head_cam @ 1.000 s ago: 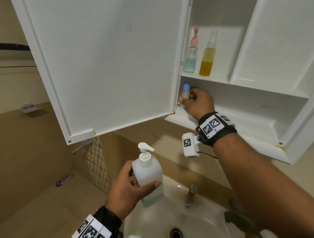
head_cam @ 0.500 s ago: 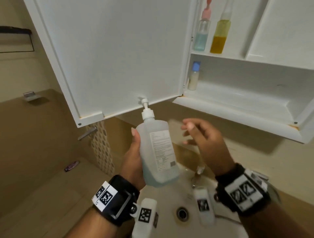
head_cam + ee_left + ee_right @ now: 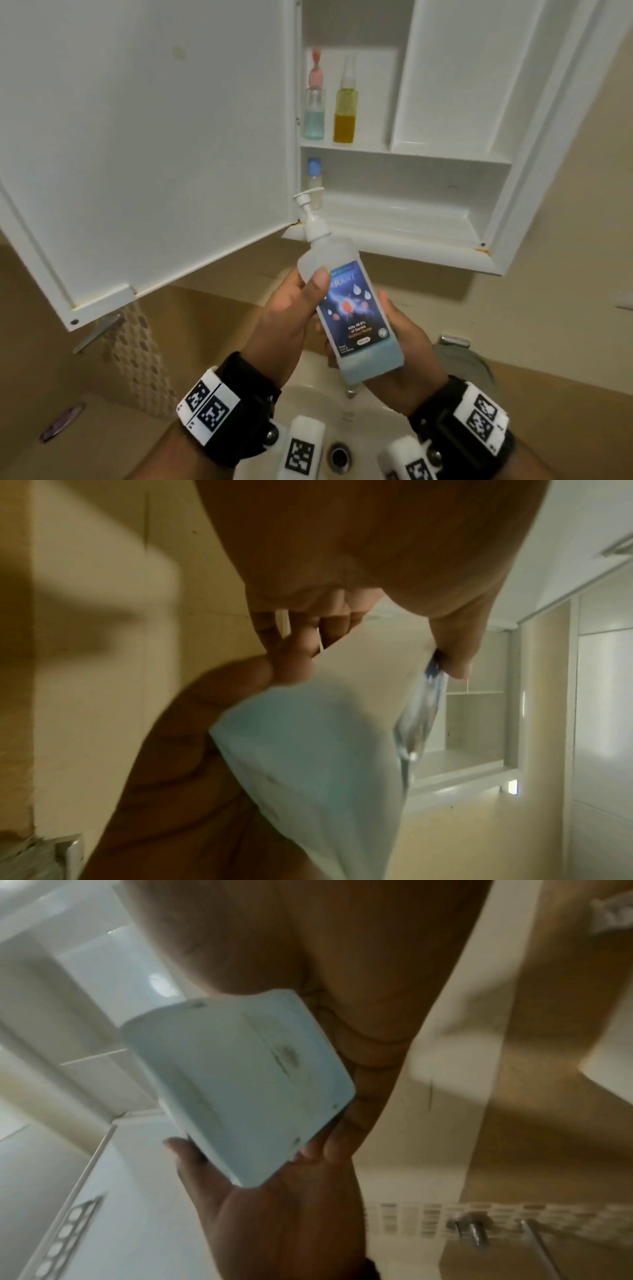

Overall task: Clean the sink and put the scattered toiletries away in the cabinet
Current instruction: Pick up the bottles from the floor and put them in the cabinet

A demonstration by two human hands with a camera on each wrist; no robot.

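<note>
Above the sink [image 3: 310, 394], at six o'clock from the open cabinet [image 3: 404, 212], you held the sanitizer bottle [image 3: 346, 308] tilted, your left hand [image 3: 291, 318] and right hand [image 3: 400, 346] both wrapped round it.

A home bathroom: white sink [image 3: 310, 399] under an open wall cabinet [image 3: 404, 219] (toiletry bottles [image 3: 345, 109] inside).

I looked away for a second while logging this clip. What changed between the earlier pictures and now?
The right hand let go of the small blue-capped bottle on the lower shelf, came down and joined the left hand holding the pump bottle, now raised and turned label-forward. The two upper-shelf bottles stayed put.
</note>
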